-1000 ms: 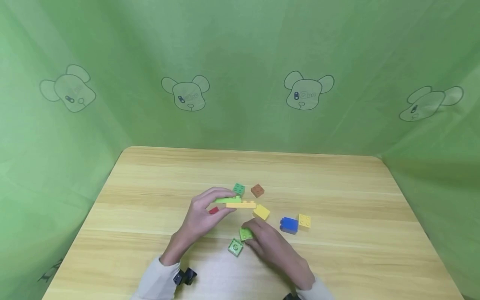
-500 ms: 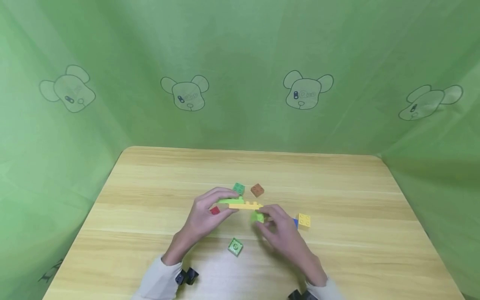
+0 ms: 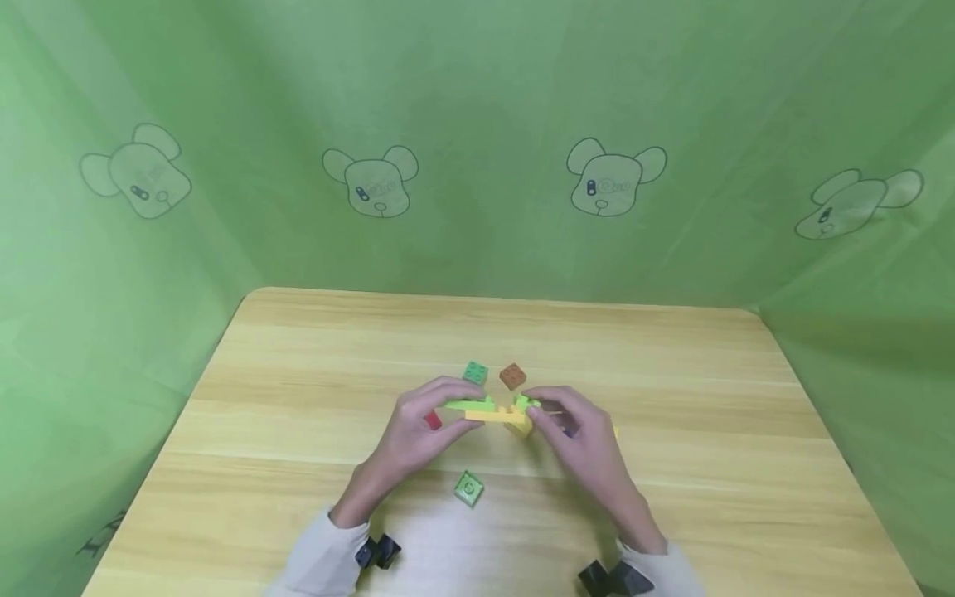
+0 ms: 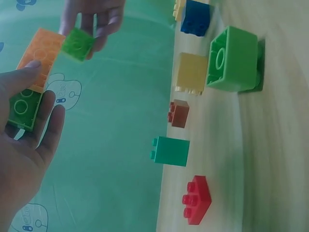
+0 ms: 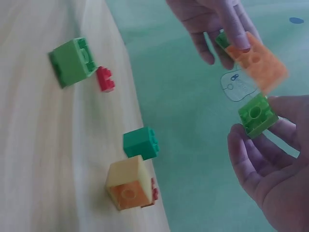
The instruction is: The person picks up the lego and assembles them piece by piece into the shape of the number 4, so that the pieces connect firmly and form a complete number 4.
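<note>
In the head view my left hand grips a long orange-yellow toy brick joined to a light green brick, both held above the table. The left wrist view shows my thumb across the orange brick and the hollow underside of the green one. My right hand pinches another light green brick at the orange brick's right end. From the right wrist, this small green brick appears at the orange brick's corner; I cannot tell whether they are joined.
On the wooden table lie a dark green brick, a brown brick, a red brick and a yellow brick. Nearer me is a green brick. A blue brick is mostly hidden behind my right hand in the head view.
My right hand has lifted the small green brick from the table and brought it up to the orange brick's right end. My left hand has shifted slightly right with its joined bricks.
</note>
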The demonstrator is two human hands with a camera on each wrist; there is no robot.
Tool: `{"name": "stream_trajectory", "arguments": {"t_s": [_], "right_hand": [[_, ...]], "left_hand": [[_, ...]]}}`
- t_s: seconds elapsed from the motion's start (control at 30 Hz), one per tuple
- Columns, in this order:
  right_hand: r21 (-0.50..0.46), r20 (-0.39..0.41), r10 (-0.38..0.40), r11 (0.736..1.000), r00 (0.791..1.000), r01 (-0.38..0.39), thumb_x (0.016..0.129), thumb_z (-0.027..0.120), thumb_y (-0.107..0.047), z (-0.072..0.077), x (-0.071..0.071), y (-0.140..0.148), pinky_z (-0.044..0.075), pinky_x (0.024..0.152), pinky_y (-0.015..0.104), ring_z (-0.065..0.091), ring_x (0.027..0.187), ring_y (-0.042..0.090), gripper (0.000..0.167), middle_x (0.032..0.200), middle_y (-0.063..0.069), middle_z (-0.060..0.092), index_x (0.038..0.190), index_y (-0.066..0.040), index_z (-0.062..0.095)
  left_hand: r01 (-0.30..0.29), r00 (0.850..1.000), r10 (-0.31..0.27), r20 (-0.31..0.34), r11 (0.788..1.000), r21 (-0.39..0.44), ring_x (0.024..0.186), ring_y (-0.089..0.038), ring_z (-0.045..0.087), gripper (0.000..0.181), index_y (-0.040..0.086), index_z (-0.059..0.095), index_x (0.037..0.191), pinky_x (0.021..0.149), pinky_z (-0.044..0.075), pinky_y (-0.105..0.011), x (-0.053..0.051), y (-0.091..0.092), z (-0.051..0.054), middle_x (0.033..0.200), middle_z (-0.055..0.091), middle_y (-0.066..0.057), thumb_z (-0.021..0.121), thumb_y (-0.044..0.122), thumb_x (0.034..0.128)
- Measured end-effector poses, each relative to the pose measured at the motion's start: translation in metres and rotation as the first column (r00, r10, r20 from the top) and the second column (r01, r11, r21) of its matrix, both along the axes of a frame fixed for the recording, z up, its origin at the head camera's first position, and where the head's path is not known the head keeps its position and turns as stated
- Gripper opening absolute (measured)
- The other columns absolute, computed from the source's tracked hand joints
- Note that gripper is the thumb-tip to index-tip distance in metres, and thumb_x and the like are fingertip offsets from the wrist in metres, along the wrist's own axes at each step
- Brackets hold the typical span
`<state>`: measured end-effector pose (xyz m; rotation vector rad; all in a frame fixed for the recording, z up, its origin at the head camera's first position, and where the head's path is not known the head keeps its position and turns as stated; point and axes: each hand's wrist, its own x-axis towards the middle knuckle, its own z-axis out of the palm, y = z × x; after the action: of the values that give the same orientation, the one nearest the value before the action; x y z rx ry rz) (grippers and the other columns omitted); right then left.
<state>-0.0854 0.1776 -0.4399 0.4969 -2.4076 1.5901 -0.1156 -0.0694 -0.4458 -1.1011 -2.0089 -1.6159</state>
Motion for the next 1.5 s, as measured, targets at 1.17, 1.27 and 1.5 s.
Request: {"name": "stream_trajectory", "arguments": {"t_s": [1.17, 1.27, 1.5], "right_hand": [[0.180, -0.389, 0.159, 0.979, 0.907, -0.094, 0.071, 0.087, 0.008, 0.010, 0.001, -0.005, 0.056, 0.095, 0.021, 0.073, 0.100, 0.030, 0.053, 0.116, 0.014, 0.075, 0.121, 0.000, 0.069], [0.177, -0.388, 0.157, 0.980, 0.908, -0.094, 0.072, 0.086, 0.007, 0.011, 0.002, -0.004, 0.055, 0.098, 0.022, 0.074, 0.100, 0.031, 0.051, 0.115, 0.014, 0.075, 0.120, 0.000, 0.070], [0.177, -0.384, 0.159, 0.980, 0.909, -0.096, 0.077, 0.085, 0.005, 0.012, 0.003, -0.004, 0.055, 0.098, 0.024, 0.074, 0.100, 0.032, 0.044, 0.113, 0.013, 0.076, 0.118, -0.001, 0.072]], "left_hand": [[0.030, 0.999, -0.030, -0.041, 0.999, 0.011, 0.110, -0.030, 0.070, 0.037, -0.002, 0.072, 0.113, 0.100, 0.058, -0.039, 0.005, 0.012, -0.003, 0.115, 0.074, -0.015, 0.083, -0.010, 0.0789], [0.022, 0.999, -0.022, -0.047, 1.000, 0.001, 0.109, -0.029, 0.071, 0.036, -0.002, 0.073, 0.113, 0.100, 0.058, -0.038, 0.005, 0.012, -0.003, 0.114, 0.075, -0.015, 0.083, -0.009, 0.0788], [0.020, 0.998, -0.020, -0.057, 1.000, -0.011, 0.107, -0.028, 0.071, 0.036, -0.002, 0.073, 0.112, 0.099, 0.058, -0.038, 0.005, 0.013, -0.001, 0.113, 0.075, -0.014, 0.084, -0.008, 0.0787]]}}
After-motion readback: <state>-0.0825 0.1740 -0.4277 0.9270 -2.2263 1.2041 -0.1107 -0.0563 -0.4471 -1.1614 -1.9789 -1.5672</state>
